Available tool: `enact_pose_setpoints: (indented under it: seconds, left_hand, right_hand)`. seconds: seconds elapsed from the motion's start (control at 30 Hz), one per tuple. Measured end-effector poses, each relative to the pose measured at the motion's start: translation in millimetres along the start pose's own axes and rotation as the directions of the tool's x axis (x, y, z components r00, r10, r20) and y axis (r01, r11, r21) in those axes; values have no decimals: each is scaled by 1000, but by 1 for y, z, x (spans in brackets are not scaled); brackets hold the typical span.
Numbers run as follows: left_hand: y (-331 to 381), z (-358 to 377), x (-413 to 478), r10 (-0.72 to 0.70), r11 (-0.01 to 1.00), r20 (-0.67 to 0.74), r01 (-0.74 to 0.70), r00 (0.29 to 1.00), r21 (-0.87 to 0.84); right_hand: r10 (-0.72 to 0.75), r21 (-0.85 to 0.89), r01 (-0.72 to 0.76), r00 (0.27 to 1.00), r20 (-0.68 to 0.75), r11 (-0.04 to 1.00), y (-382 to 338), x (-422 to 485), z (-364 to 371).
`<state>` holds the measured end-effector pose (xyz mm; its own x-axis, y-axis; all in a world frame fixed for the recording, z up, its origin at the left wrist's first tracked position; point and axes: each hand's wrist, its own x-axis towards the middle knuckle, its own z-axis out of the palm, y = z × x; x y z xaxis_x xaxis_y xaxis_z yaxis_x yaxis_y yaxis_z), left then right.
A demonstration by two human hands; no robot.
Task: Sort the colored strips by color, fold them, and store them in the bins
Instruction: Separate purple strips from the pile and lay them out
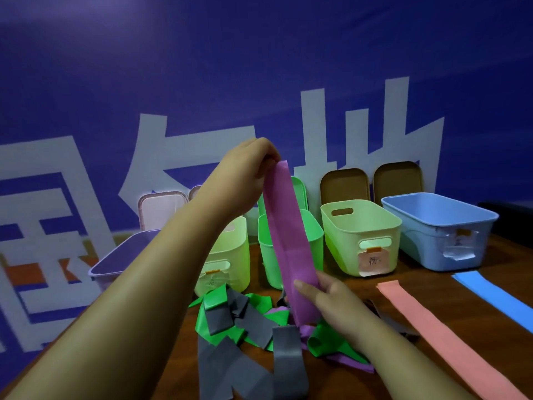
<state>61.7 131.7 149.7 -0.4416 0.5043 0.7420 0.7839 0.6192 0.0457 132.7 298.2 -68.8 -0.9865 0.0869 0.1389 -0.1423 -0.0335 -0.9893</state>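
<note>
while held upright, purple strip [284, 226] looks flat.

Purple strip [284, 241] held upright and taut above the heap. Grey strips [288, 362] and green strips [331, 347] lie tangled on the table [340, 382]. Pink strip [432, 327] and blue strip [490, 295] lie flat at right. Open bins [343, 246] stand in a row behind; labels apparently handwritten, illegible.

dim, bluish light — colours look oversaturated. near the purple strip [284, 226] detail is fairly sharp; far from it, edges bow and soften.
</note>
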Motion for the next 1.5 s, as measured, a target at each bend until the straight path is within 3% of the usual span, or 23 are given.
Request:
enact_pose_setpoints:
  seconds: [0.23,0.53,0.97,1.5]
  left_hand:
    - [0,3,7,-117,984,-17,113,993,-135]
    - [-6,11,18,-355,868,-40,314,934,-384]
    - [-13,20,22,-330,892,-96,278,939,-355]
    - [-15,18,23,-287,904,-176,206,941,-376]
  right_hand:
    - [37,89,-35,999,-13,995,3,1,-6]
    - [-56,-130,45,994,-88,991,4,4,-5]
    - [-36,-143,30,998,-46,989,3,4,-2]
    - [-105,-278,93,994,-28,956,0,1,-2]
